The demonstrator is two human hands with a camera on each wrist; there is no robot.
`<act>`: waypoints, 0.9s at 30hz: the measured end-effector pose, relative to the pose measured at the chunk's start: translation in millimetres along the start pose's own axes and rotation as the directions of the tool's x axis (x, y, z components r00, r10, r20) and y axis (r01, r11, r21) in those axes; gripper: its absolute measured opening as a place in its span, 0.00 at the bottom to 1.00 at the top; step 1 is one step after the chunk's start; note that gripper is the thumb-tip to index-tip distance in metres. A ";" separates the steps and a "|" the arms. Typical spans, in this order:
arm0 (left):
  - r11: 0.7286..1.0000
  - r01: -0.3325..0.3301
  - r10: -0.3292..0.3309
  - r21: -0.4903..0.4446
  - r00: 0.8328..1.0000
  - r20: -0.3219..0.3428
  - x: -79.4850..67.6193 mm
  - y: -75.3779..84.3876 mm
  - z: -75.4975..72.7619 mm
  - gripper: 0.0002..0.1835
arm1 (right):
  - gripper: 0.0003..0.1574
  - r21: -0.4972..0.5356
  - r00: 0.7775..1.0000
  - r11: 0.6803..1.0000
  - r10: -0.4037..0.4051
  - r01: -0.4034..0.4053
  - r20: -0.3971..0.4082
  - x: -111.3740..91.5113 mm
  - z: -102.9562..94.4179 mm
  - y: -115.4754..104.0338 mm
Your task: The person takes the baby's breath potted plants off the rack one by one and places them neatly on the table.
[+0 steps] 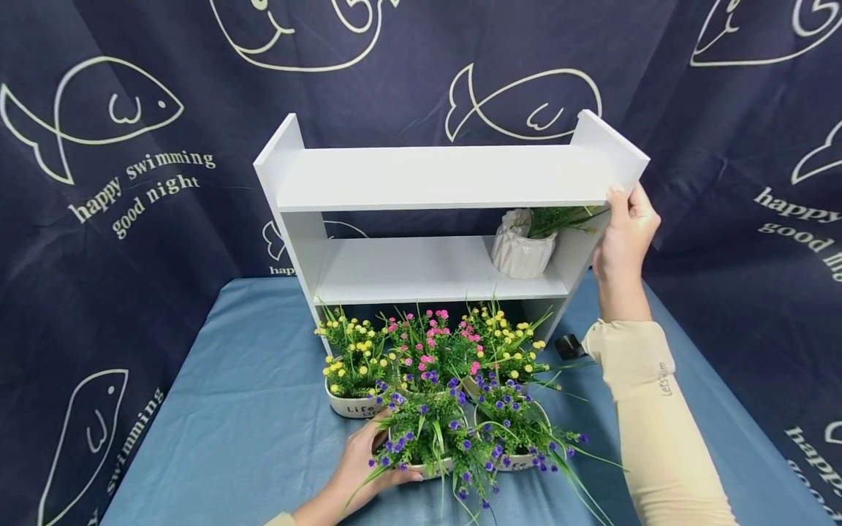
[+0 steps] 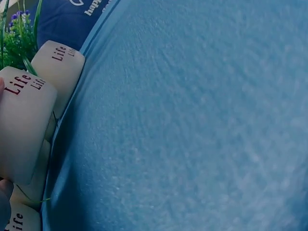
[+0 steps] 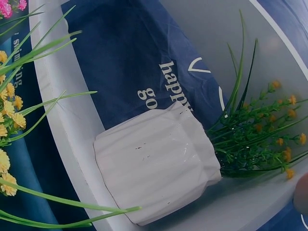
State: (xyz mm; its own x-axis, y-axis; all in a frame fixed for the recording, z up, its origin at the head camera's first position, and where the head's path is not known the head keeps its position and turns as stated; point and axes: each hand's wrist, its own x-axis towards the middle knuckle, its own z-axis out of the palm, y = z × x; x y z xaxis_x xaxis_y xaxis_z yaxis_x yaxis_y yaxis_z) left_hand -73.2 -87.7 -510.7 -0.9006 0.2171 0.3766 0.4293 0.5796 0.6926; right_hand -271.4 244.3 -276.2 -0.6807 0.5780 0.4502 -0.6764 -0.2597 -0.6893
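Note:
My left hand (image 1: pixel 358 467) grips the left side of a flowerpot (image 2: pixel 24 125) of purple flowers, thumb across its front in the head view. Beside it on the right stands another pot (image 1: pixel 517 462) of purple flowers. Behind them are a pot (image 1: pixel 351 406) of yellow flowers, pink flowers (image 1: pixel 430 347) and more yellow flowers (image 1: pixel 509 347), whose pots are mostly hidden. At the right side panel of a white shelf (image 1: pixel 427 175), my right hand (image 1: pixel 625 237) holds the panel's front edge. A white pleated pot (image 3: pixel 159 163) with a green plant sits on the middle board, at the right.
A blue cloth (image 1: pixel 250 409) covers the table. Dark fabric with fish drawings (image 1: pixel 118 102) hangs behind the shelf. A small black object (image 1: pixel 569 347) lies by the shelf's right foot. Long grass blades (image 1: pixel 585 482) stick out to the right from the front pots.

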 end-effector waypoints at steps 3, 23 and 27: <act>0.998 0.060 -0.058 -0.035 0.998 0.037 1.3 -1.0 0.8 0.53 | 0.16 0.002 1.000 1.000 0.000 0.000 0.002 0.1 -0.3 0.5; 0.998 0.018 -0.015 -0.062 0.999 0.045 -0.8 -9.4 8.2 0.42 | 0.17 0.009 1.000 1.000 -0.004 0.004 -0.013 1.4 1.4 0.8; 0.991 0.106 -0.099 -0.079 0.991 0.090 -1.5 -4.9 6.3 0.42 | 0.17 0.012 1.000 1.000 -0.006 0.006 -0.015 1.4 1.5 1.1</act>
State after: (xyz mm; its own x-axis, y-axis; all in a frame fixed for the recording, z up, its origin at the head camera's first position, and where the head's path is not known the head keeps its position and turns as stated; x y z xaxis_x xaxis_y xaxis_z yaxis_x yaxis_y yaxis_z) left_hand -74.3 -85.9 -518.4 -0.9412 0.2282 0.2491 0.3350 0.5355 0.7753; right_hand -273.5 243.7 -275.5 -0.6721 0.5911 0.4460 -0.6841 -0.2654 -0.6794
